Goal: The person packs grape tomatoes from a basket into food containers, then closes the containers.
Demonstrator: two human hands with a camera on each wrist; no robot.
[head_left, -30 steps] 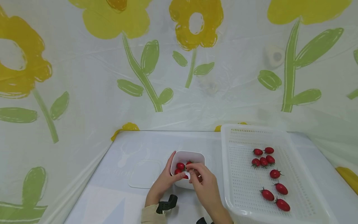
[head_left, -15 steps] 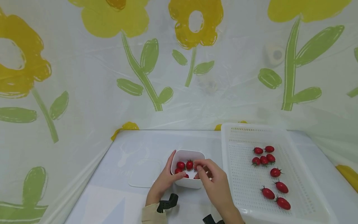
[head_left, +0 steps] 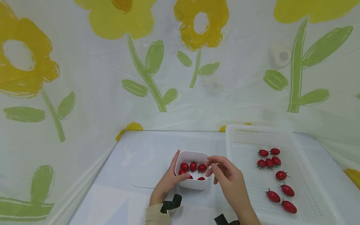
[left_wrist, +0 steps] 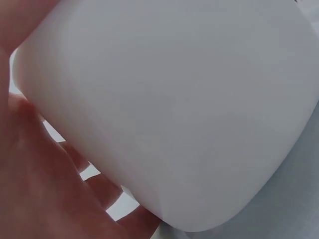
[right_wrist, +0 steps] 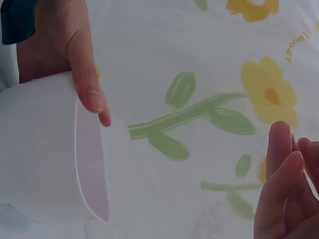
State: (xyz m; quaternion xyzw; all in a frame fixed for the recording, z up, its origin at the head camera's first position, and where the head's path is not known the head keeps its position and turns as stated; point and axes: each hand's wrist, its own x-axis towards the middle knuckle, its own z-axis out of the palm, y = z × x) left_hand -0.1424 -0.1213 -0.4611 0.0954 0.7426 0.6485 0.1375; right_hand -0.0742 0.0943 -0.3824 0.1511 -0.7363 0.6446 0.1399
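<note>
My left hand (head_left: 166, 183) holds a small white square container (head_left: 192, 185) by its left side, thumb over the near rim. In the left wrist view the container's white wall (left_wrist: 174, 109) fills most of the picture, fingers curving along its edge. Several red cherry tomatoes (head_left: 193, 166) with green stems lie inside it. Just off the container's right rim is my right hand (head_left: 230, 178), fingers loosely bent and nothing between them. The right wrist view also shows that right hand (right_wrist: 286, 184) holding nothing, with the tilted-looking container (right_wrist: 40, 149) at left.
To the right stands a large white perforated basket (head_left: 242, 178) with several more cherry tomatoes (head_left: 273, 196) spread in it. A flat translucent lid (head_left: 147, 175) lies on the white table (head_left: 112, 193) at left. A flower-printed curtain (head_left: 107, 78) hangs behind the table.
My right hand has drawn back from inside the container to the right, leaving a tomato by the container's right side. The left hand keeps its hold, and the view has shifted slightly.
</note>
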